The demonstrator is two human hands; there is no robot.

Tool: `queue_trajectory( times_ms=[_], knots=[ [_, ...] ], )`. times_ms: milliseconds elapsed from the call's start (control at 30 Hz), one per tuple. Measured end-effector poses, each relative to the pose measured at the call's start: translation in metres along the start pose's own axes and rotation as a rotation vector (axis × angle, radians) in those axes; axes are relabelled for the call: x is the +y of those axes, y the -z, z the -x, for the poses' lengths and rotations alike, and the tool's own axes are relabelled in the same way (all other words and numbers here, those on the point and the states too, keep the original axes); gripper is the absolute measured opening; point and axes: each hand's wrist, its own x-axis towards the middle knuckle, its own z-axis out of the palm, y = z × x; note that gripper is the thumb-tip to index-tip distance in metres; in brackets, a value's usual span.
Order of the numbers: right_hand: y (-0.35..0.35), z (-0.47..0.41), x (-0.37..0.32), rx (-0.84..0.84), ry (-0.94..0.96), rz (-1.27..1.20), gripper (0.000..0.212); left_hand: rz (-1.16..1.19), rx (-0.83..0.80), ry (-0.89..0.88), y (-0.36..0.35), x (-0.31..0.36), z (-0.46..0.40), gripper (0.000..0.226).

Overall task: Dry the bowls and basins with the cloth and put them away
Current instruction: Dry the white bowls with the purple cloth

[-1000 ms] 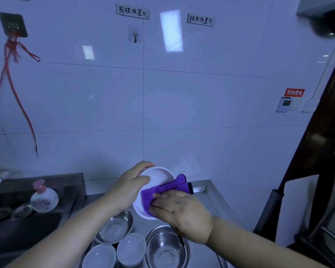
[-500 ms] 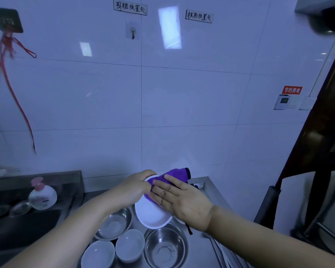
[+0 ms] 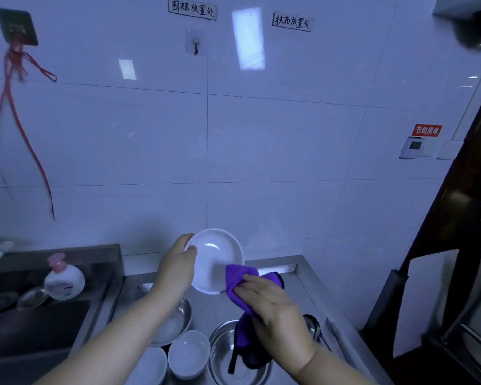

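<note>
1. Landmark: the steel counter (image 3: 297,284) set against the tiled wall (image 3: 261,148). All places below are given from it.
2. Count, white ware: three pieces. One white dish (image 3: 214,259) is held in the air above the counter's rear half, tilted so its inside faces the camera. Two small white bowls stand on the counter's near edge: one (image 3: 188,352) toward the middle, one (image 3: 150,368) to its left, part hidden by the left forearm.
3. Count, steel ware: two steel basins on the counter. One (image 3: 178,320) lies left of centre, partly behind the left forearm; the other (image 3: 228,354) lies at centre near, under the right hand.
4. Count, cloths: one purple cloth (image 3: 240,284), above the counter, its upper fold touching the dish's lower right rim; its dark-edged tail hangs down into the centre basin.
5. Left hand (image 3: 177,266): grips the dish at its left rim, thumb on the inner face, fingers behind.
6. Right hand (image 3: 272,304): fingers curled over the cloth, holding it bunched against the dish's lower right edge. The dish thus sits between the two hands, up and left of the right one.
7. Left of the counter: one soap dispenser (image 3: 64,279) beside the sink (image 3: 34,320), with a small steel dish (image 3: 33,297) just beside the dispenser.
</note>
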Motion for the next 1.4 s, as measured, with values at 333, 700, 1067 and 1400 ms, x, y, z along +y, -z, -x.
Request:
queue_trajectory(
  times_ms=[333,700,1067,1400],
  knots=[
    [-0.014,-0.005,-0.015,0.117,-0.08,-0.131,0.037,0.786,-0.174,0.609,-0.031,0.006,0.024,0.022],
    [0.013,-0.04,0.009,-0.186,-0.011,-0.181,0.065,0.261,-0.336,0.419,-0.029,0.017,0.027,0.057],
    [0.048,-0.078,0.015,-0.52,-0.159,-0.428,0.058,0.006,-0.745,0.474,-0.012,-0.014,0.009,0.03],
    [0.04,-0.06,0.025,-0.51,-0.231,-0.315,0.041,-0.143,-0.586,-0.313,-0.007,0.016,0.019,0.053]
  ],
)
